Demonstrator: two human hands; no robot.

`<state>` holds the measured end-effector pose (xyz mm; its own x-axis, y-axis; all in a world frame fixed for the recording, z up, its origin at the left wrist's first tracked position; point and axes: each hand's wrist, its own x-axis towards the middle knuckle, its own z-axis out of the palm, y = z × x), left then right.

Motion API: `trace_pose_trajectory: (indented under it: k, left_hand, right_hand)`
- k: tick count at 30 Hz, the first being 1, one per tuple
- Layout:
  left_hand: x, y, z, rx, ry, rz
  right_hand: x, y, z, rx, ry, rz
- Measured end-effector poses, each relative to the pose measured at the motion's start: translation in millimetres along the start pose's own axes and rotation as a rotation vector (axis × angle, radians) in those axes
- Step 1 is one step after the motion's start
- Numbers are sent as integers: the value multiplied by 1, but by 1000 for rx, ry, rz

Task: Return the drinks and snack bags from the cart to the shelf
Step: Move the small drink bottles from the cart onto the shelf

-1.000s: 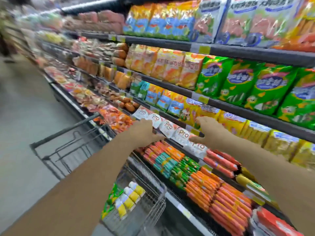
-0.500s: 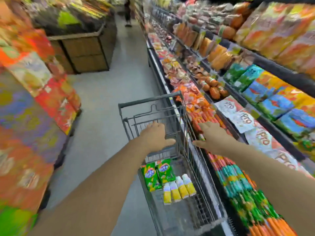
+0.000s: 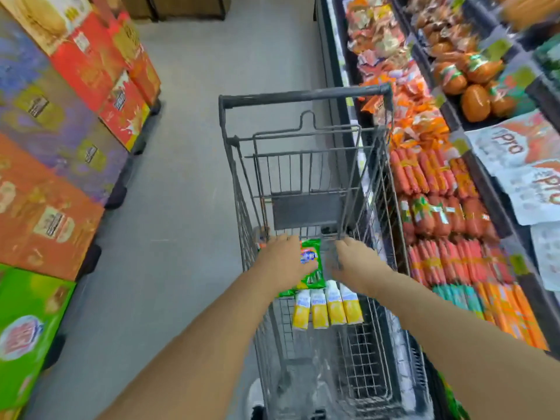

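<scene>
Head view, steeply down into cart

Green snack bags, apparently yellow-and-white drinks

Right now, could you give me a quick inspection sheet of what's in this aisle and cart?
Surface: wire cart, basket mostly bare mesh.
Job's things: green snack bags; four yellow-and-white drinks in a row beside them.
Clutter: nothing seen.
Hands: left hand on the bags, grip unclear; right hand reaching in, apparently empty.
Cables: nothing seen.
Surroundings: sausage shelf right; stacked boxes left; grey floor.
</scene>
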<state>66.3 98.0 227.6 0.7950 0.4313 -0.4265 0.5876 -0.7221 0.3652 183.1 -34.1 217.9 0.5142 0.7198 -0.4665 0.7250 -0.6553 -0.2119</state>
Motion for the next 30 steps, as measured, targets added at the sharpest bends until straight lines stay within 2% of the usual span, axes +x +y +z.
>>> trace_pose_trajectory:
  k: [7,15,25,30]
  left_hand:
    - [54,-33,148,-131,-171,-154]
    - [101,-63,263,-178,-221,-347]
    - [118,-70,322,-388,-133,-476]
    - [114,-71,329,-410,-101,-516]
  right_hand:
    - [53,40,142,70,-215,124]
    - [104,52,244,147,-328,169]
    - [126,49,297,276,-98,319]
    - [125,42,305,315,-89,346]
